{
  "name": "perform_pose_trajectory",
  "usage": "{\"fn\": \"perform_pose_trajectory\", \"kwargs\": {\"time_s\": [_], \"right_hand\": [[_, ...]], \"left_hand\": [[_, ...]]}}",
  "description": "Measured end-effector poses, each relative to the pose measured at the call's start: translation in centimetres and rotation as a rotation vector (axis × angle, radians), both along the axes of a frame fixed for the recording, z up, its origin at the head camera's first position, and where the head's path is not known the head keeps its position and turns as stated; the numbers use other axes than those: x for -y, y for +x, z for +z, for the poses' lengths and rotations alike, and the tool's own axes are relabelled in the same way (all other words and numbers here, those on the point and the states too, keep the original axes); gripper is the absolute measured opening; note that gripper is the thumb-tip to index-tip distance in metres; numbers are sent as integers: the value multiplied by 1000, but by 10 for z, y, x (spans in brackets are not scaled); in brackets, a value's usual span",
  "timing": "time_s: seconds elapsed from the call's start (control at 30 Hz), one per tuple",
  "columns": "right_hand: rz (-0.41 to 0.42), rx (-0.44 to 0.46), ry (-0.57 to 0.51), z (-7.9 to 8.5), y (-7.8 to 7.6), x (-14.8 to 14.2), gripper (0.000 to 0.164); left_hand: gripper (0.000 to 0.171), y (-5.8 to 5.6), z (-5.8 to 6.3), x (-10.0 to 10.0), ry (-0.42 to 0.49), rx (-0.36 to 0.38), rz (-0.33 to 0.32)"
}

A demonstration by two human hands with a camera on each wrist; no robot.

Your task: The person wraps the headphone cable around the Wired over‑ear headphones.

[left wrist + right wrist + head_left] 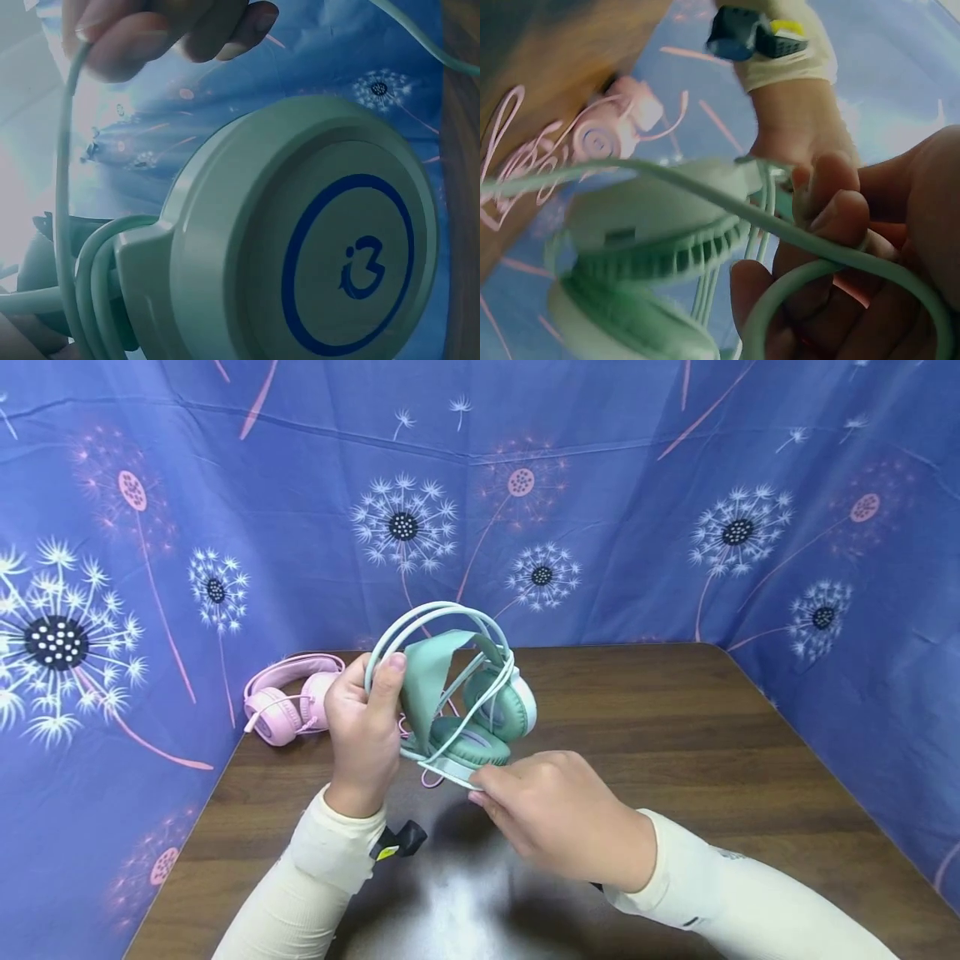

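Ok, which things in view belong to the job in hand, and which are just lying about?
In the job:
- green headphones, held by the left hand
- green cable, pinched by the right hand

Just there:
- pink headset, on the table, touched by neither hand
- blue dandelion-print cloth, backdrop only

Toward four o'clock on my left-wrist feed I read a blue mark [364, 268] resembling "i3" inside a blue ring [289, 281] on the mint ear cup [259, 225], while the round emblem [598, 143] on the pink ear cup [609, 129], between nine and ten o'clock on my right-wrist feed, is too blurred to read.
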State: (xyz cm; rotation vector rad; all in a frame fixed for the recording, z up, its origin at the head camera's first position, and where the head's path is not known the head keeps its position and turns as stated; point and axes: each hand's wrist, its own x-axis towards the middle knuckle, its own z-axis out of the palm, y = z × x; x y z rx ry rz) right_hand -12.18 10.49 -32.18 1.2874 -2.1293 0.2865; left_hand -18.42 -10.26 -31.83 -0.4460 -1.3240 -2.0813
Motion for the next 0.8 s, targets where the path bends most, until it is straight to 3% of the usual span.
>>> {"fn": "perform_pose_trajectory", "kwargs": {"time_s": [0.17,0.27,0.57,0.7,0.8], "right_hand": [[-26,-22,57,6,-7,-10,16],[-46,-58,93,11,-11,-15,16],[-143,-295,169,31,-26,-27,15],[-125,-360,137,43,-30,-32,7],[-88,-401,108,49,-34,-33,13]], "left_hand": [[30,-1,-2,0,-99,14,30],[28,-1,-3,0,-133,32,16],[37,5,1,0,-240,49,5],[34,9,4,3,-263,74,-16],[30,11,6,3,-250,88,-64]]}}
